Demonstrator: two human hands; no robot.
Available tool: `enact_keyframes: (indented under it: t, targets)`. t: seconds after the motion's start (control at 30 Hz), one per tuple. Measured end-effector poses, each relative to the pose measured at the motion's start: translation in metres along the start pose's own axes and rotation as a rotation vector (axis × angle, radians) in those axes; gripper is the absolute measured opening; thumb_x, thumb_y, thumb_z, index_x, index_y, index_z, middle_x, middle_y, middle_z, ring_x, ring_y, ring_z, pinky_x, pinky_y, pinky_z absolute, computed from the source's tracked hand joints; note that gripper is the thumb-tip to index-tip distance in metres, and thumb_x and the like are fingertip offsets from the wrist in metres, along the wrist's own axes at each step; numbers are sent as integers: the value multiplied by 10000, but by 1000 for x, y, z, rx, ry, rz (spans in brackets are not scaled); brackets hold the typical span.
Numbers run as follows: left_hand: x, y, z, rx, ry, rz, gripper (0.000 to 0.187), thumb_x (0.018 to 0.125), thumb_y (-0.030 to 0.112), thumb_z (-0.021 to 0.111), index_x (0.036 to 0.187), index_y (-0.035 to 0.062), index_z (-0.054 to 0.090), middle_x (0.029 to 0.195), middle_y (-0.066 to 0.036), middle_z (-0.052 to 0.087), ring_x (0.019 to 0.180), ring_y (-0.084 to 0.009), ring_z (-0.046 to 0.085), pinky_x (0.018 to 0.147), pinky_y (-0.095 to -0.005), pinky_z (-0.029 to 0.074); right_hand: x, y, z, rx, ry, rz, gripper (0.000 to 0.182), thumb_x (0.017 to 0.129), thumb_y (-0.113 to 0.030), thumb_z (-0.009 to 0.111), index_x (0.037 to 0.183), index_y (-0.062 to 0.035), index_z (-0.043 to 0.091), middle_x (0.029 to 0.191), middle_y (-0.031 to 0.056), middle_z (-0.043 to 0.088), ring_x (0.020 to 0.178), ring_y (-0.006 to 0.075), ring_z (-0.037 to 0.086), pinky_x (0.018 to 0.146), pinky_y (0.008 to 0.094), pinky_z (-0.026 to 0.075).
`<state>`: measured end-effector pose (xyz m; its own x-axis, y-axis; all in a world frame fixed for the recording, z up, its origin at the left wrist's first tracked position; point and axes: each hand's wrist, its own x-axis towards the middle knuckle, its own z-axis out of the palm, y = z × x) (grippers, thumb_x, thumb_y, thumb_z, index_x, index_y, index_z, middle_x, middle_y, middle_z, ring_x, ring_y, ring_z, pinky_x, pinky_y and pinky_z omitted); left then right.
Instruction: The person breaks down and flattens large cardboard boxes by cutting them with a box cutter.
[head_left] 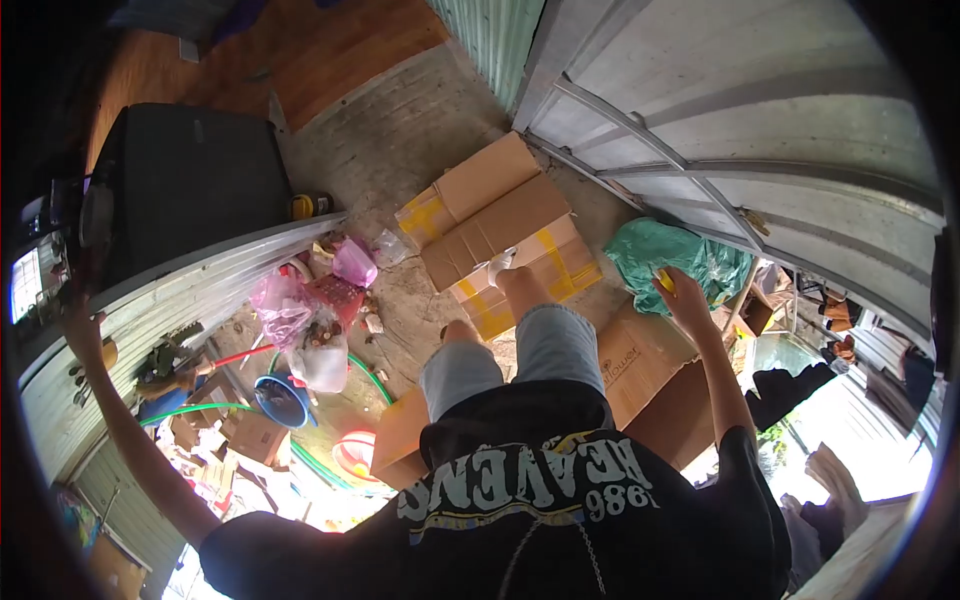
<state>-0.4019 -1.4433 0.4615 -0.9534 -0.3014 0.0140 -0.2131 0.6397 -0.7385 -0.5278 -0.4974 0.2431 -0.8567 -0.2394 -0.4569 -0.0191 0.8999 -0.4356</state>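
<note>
My right hand is closed around a small yellow object, whose kind I cannot make out. It is held above a green plastic sheet or bag lying crumpled on the floor. My left hand reaches far out to the left, at the metal edge of a low corrugated panel. It is dark there and its fingers are mostly hidden. Flattened cardboard boxes with yellow tape lie in front of me, and one foot is on them.
Pink plastic bags, a blue bucket and a green hose lie on the left. A large brown carton stands by my right leg. A metal-framed door rises at right, and a black cabinet-like box stands beyond the panel.
</note>
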Motion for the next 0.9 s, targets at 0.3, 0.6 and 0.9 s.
enact_keyframes:
  t: [0.3, 0.6, 0.9]
  targets:
    - [1, 39, -51, -24, -23, -114, 600, 501, 159, 754, 1053, 166, 520, 971, -112, 542, 993, -326, 467, 865, -428, 356, -9, 17, -1, -18, -153, 97, 276, 795, -259, 551, 959, -36, 551, 826, 170, 583, 802, 343, 554, 692, 404, 427]
    - [-10, 10, 6, -2, -28, -93, 430, 649, 207, 680, 1054, 133, 554, 1105, -73, 534, 1035, -250, 490, 910, -396, 341, -34, 23, 29, 92, -80, 207, 291, 793, -276, 555, 954, -34, 553, 806, 190, 586, 780, 341, 565, 665, 410, 418]
    - [6, 49, -72, 84, -371, -141, 529, 639, 315, 690, 1119, 170, 522, 1212, -40, 478, 1150, -223, 405, 957, -520, 249, -70, -4, 86, 308, -48, 493, 294, 806, -310, 538, 944, -50, 560, 770, 193, 586, 749, 346, 574, 645, 411, 425]
